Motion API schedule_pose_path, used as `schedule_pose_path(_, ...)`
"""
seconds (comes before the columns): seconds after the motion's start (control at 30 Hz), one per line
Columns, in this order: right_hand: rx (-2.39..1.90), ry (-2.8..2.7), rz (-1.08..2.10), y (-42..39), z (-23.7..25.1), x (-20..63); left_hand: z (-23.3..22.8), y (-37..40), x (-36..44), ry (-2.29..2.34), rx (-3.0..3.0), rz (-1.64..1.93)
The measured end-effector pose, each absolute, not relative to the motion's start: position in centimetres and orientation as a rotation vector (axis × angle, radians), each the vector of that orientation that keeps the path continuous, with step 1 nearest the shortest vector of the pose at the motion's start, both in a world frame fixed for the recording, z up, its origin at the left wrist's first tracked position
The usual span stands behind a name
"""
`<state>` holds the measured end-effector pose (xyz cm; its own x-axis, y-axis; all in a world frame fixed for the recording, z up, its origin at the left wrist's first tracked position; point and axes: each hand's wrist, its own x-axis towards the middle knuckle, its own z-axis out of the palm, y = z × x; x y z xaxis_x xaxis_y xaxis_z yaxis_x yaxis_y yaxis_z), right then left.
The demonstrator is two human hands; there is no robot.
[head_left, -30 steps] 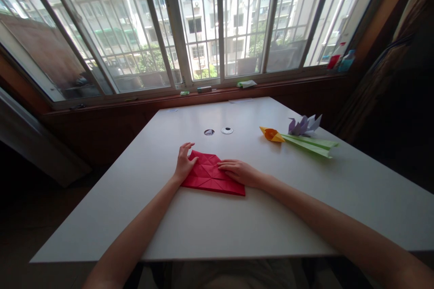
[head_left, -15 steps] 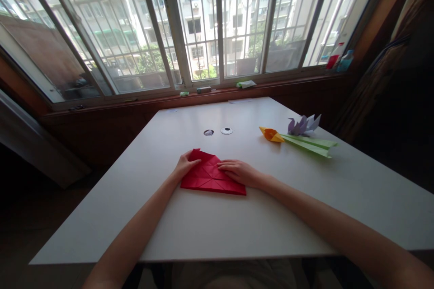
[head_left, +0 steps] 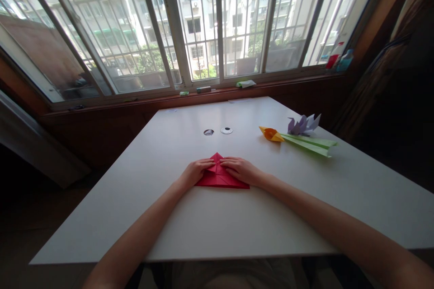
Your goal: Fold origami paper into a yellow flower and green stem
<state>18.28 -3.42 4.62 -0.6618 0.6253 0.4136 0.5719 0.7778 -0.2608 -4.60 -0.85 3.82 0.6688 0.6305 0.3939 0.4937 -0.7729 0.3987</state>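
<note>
A red sheet of origami paper (head_left: 221, 181), creased and folded to a peak at its far side, lies on the white table (head_left: 217, 226) before me. My left hand (head_left: 195, 172) rests on its left slope, fingers stretched flat toward the peak. From the other side my right hand (head_left: 243, 170) lies over the right slope, its fingers also extended and pressing on the paper. The fingertips of both hands nearly meet below the peak. Parts of the paper's left and right sides are hidden under the hands.
Beyond the paper are two small round discs, one dark-patterned (head_left: 209, 132) and one white with a black spot (head_left: 227, 131). To the right lie a yellow-orange folded paper flower (head_left: 271, 134), a green folded paper piece (head_left: 310, 144) and purple folded paper (head_left: 300, 125). A barred window stands behind.
My left hand has moved from the paper's upper left edge onto its left slope. The upper left part is now folded in, making a peak. My right hand has barely shifted.
</note>
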Motion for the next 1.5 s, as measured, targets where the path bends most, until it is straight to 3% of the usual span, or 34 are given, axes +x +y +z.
schedule_pose_path(0.57, -1.005, -2.477, 0.136, -3.5, 4.8, 18.6, 4.7, -2.6, -3.0, 0.738, 2.789, 0.778)
schedule_pose_path(1.5, -0.843, -2.485, 0.033, -3.5, 4.8, 18.4, 5.0, -2.7, -3.0, 0.884, 2.762, 0.746)
